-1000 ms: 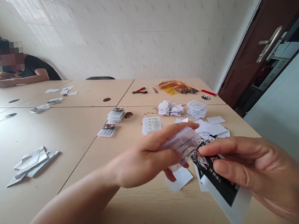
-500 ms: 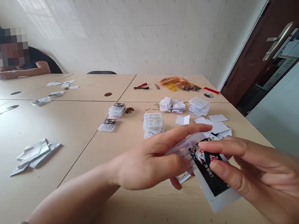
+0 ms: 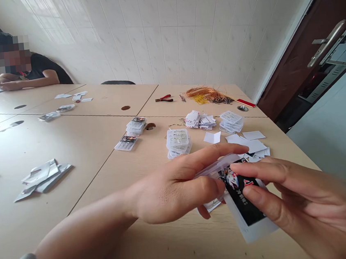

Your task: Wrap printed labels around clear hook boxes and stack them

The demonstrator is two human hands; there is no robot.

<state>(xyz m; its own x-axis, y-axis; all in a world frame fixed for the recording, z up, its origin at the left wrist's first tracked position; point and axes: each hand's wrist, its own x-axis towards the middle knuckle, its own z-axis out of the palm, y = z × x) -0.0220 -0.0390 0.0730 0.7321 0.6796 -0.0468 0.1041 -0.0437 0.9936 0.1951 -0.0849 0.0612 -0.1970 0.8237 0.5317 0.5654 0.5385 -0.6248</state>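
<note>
My left hand is wrapped round a clear plastic box, thumb on its near side and fingers over its far edge. Small metal pieces show inside the box. Between the thumb and forefinger of my right hand is a printed card, black with a picture and red and white lettering above a white lower part. The card's upper left lies against the box, close to my left thumb. My fingers hide part of both, so I cannot tell whether the card is inside the box.
Stacked clear boxes, more boxes and white cards stand beyond my hands. Farther back lie red-handled pliers and a bundle of orange strands. Silvery packets lie left. A person sits at the far left.
The view has shifted slightly. My left thumb has slid a little to the right, towards the card; both hands keep their hold.
</note>
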